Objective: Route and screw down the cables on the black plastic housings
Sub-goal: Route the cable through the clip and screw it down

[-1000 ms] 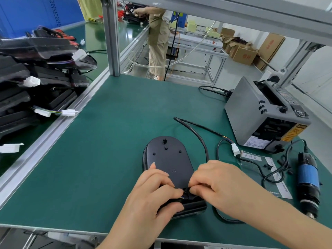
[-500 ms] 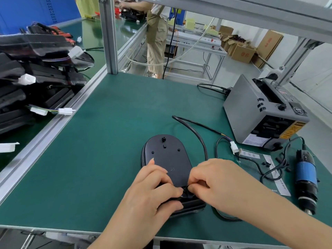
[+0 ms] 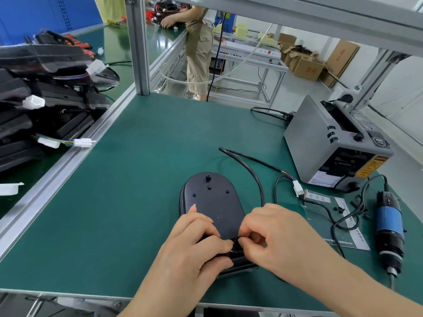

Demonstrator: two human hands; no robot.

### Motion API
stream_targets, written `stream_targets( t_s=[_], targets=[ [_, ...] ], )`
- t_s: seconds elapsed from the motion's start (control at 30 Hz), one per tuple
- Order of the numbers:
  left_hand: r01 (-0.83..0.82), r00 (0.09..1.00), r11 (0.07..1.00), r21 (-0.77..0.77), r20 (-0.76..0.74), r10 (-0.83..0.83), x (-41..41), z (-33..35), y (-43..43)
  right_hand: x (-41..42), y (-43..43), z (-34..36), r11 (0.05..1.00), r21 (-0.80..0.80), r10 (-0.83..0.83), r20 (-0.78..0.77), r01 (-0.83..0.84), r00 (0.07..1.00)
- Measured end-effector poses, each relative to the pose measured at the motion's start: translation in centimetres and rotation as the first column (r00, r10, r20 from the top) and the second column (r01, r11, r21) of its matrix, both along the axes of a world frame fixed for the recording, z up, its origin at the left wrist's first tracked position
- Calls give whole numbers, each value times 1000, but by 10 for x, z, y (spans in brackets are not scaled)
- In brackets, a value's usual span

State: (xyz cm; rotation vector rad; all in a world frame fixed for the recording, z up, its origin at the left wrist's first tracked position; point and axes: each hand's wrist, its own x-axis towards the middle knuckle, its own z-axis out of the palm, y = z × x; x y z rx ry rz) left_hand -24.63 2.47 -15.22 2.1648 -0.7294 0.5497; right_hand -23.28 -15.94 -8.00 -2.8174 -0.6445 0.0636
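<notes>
One wide-angle camera, worn on the head, looks forward and down from the near edge of the bench (image 3: 103, 213), close over the left hand (image 3: 194, 245) and right hand (image 3: 281, 234) meeting at the housing (image 3: 212, 202) and cable (image 3: 254, 175), with the room beyond at the top.

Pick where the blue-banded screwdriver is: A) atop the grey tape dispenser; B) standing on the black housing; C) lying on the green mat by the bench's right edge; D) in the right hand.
C: the screwdriver lies on the green mat, with the left hand and right hand at the black housing.
</notes>
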Motion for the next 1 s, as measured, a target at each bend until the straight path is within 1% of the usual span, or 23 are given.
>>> stream_targets(
  t_s=[0.1,0.23,0.4,0.5,0.6,0.7,0.73,0.83,0.93,1.0],
  targets=[
    [2,1000,1000,4,-7,-2,-1,0,0,-2,2,2,1000,-6,9,29,-8,1000],
    [2,1000,1000,13,-21,-2,0,0,0,5,6,9,990,-122,76,3,-76,997],
    [8,1000,1000,29,-28,-7,-1,0,1,17,17,23,952,-257,154,-56,-163,987],
    [26,997,999,19,-73,-24,-1,1,3,30,24,32,913,-337,182,-168,-230,969],
    [74,992,997,19,-105,-72,0,2,6,45,29,39,876,-396,141,-336,-275,931],
    [112,987,994,11,-120,-109,4,3,8,59,31,40,913,-340,5,-543,-225,840],
    [116,986,993,13,-119,-113,5,3,9,63,32,39,927,-315,-24,-589,-202,808],
    [101,989,995,24,-108,-98,2,5,9,71,32,36,949,-264,-50,-666,-173,745],
    [-6,1000,997,79,-23,8,-8,7,-2,75,31,33,967,-214,-56,-711,-140,701],
    [-75,997,995,64,24,73,-13,8,-12,76,29,32,976,-185,-55,-726,-118,686]
  ],
)
